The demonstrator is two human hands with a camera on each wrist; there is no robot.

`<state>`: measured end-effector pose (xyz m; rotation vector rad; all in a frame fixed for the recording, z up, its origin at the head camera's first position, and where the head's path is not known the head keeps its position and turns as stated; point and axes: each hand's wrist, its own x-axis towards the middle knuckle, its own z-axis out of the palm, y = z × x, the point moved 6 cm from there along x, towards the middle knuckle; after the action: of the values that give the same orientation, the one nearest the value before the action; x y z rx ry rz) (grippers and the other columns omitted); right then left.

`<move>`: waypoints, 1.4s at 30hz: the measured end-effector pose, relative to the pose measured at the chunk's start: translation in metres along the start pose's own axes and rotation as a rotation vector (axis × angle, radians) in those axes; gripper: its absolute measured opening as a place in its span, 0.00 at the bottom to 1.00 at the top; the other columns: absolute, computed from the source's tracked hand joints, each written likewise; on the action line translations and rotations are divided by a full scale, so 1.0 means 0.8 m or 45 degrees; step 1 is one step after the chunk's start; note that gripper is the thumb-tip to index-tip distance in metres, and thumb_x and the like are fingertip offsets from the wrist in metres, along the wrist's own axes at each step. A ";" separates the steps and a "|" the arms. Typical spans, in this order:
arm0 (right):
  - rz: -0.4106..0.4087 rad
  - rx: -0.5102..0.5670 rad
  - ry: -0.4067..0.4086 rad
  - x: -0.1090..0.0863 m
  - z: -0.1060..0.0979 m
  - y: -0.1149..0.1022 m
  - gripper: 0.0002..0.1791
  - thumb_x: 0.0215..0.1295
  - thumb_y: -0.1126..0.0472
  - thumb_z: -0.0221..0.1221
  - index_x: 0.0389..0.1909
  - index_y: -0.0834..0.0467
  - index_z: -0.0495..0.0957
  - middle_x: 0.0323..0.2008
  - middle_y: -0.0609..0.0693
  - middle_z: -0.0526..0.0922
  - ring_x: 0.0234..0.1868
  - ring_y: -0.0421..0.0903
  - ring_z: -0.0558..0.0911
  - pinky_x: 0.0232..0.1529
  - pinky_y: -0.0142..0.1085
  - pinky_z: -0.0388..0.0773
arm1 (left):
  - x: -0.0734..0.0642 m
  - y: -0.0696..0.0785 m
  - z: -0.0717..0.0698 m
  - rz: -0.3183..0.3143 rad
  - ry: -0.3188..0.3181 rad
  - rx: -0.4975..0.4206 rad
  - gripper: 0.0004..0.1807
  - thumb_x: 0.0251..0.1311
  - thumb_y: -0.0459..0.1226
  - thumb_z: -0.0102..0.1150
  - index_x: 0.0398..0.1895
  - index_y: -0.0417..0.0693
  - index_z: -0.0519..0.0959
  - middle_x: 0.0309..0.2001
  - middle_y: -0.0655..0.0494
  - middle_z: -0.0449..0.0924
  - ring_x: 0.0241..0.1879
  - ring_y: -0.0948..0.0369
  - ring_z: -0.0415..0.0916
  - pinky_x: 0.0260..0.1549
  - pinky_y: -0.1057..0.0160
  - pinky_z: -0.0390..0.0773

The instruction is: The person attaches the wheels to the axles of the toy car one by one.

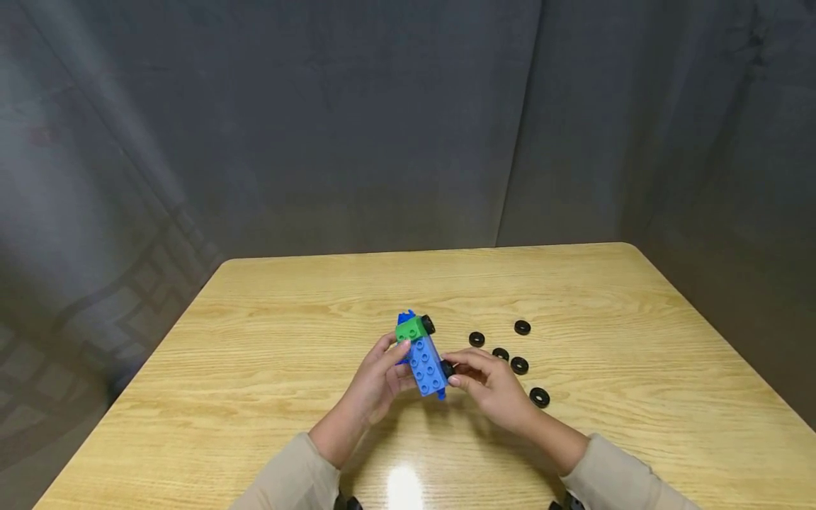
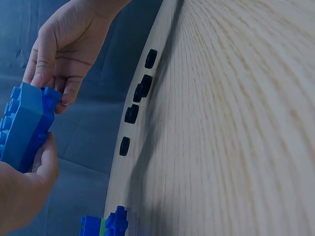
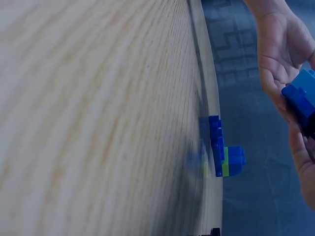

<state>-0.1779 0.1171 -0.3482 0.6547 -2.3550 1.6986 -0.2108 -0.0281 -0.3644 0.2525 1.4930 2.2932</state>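
Note:
My left hand holds a toy car of building blocks tilted above the table, its thumb on the top side. The car has a light blue studded brick, a green brick and a darker blue base. One black wheel sits beside the green end. At the nearer end, my right hand pinches another black wheel against the car's side; whether it is seated on the axle cannot be seen. In the left wrist view, the right hand's fingers touch the car's end.
Several loose black wheels lie on the wooden table, right of the hands. A second blue and green block assembly stands on the table, mostly hidden behind the held car in the head view. Grey curtains surround the table.

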 end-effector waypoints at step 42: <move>0.484 0.440 -0.024 0.016 -0.022 0.033 0.20 0.54 0.68 0.55 0.46 0.75 0.64 0.37 0.58 0.73 0.37 0.45 0.75 0.39 0.34 0.73 | 0.001 -0.008 -0.010 -0.136 -0.104 0.035 0.34 0.46 0.25 0.53 0.58 0.34 0.51 0.38 0.46 0.67 0.35 0.58 0.73 0.47 0.50 0.65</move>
<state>-0.2026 0.1370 -0.3600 0.2743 -2.3302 2.3001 -0.2125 -0.0321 -0.3734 0.2646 1.4623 2.1546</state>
